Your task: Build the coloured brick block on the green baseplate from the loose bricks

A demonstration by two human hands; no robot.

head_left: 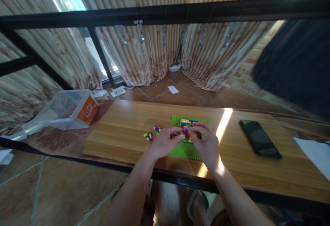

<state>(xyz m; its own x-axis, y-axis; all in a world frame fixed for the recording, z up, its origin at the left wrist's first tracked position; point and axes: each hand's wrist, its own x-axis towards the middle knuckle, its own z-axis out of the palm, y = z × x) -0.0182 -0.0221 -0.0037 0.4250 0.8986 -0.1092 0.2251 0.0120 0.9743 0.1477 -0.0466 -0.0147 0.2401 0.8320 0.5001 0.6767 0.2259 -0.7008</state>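
A build of small multicoloured toy bricks (pixel 186 122) stands on a green studded baseplate (pixel 189 153) on the wooden tabletop. At its left side is my left hand (pixel 166 140), thumb and index finger closed in against the bricks, with a small pink spot at the thumb tip. From the right, my right hand (pixel 208 145) curls over the build, its thumb and fingertips gripping the bricks. Fingers hide much of the build. Left of the plate lie small loose brick pieces (pixel 149 136) in yellow, green, pink and blue, partly behind my left hand.
On the right lie a black phone (pixel 260 139) and white paper (pixel 314 154). A clear plastic bin (pixel 64 107) with an orange label stands left. A dark metal bar (pixel 165 15) with hanging clips crosses above the tabletop; curtains (pixel 154 54) hang behind.
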